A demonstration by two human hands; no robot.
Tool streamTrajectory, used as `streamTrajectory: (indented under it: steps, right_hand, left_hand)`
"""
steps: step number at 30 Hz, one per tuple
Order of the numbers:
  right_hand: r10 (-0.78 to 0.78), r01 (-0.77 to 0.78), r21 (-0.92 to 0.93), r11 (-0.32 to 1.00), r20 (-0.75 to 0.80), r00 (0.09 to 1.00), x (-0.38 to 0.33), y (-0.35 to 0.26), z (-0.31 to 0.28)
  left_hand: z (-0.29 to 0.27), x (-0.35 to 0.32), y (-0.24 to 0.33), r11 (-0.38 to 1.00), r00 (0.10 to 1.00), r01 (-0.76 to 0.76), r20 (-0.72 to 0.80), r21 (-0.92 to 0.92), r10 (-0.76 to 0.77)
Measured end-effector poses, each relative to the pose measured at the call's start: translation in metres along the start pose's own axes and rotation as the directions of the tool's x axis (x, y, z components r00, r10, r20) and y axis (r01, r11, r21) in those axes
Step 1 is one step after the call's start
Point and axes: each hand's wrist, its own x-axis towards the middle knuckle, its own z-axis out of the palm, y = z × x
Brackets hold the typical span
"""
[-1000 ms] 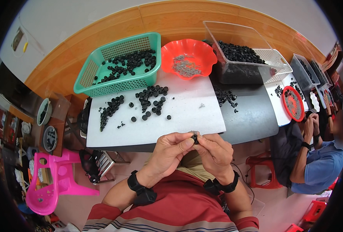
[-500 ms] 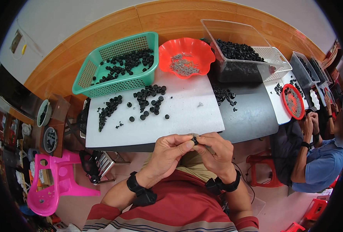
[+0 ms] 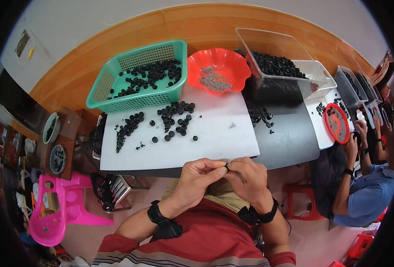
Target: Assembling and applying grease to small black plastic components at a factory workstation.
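Observation:
My left hand (image 3: 200,180) and my right hand (image 3: 249,179) meet just off the near edge of the white board. Between their pinched fingertips is a small black part (image 3: 226,166), mostly covered by the fingers. Past my hands, on the board, lie loose round black caps (image 3: 175,116) and, left of them, a trail of smaller black pieces (image 3: 128,129). A green basket (image 3: 134,103) with black caps inside stands at the back left. Beside it, a red scalloped bowl (image 3: 241,66) holds thin grey metal pins (image 3: 215,81).
A clear bin (image 3: 279,84) heaped with black parts stands at the back right, with black pieces (image 3: 261,116) spilled before it. A co-worker in a blue shirt (image 3: 370,191) sits to the right, near a red-rimmed bowl (image 3: 338,126). A pink stool (image 3: 68,209) is at left.
The whole view has shifted slightly, so the table sits a little lower. My hands keep their pinch, and less of the black part shows. The co-worker's hands have moved.

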Motion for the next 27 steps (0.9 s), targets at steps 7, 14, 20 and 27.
streamTrajectory:
  steps: [7,14,20,27]
  right_hand:
    - [0.09,-0.081,-0.065,0.995,0.16,0.983,0.001,-0.006,-0.001]
    - [0.056,-0.042,-0.061,0.997,0.254,0.966,0.005,-0.008,0.007]
    - [0.082,-0.075,-0.033,0.997,0.312,0.947,0.008,-0.008,0.015]
    - [0.06,-0.069,0.015,0.997,0.339,0.939,0.028,-0.019,0.026]
  left_hand:
    - [-0.007,-0.004,0.002,0.997,1.0,-0.022,-0.019,0.078,0.024]
    - [-0.015,-0.012,0.005,0.995,0.998,0.048,-0.045,0.082,-0.045]
    - [-0.021,-0.015,0.011,0.988,0.999,0.029,-0.037,0.151,-0.023]
    - [-0.029,-0.019,0.03,0.951,0.987,-0.139,-0.034,0.275,0.155]
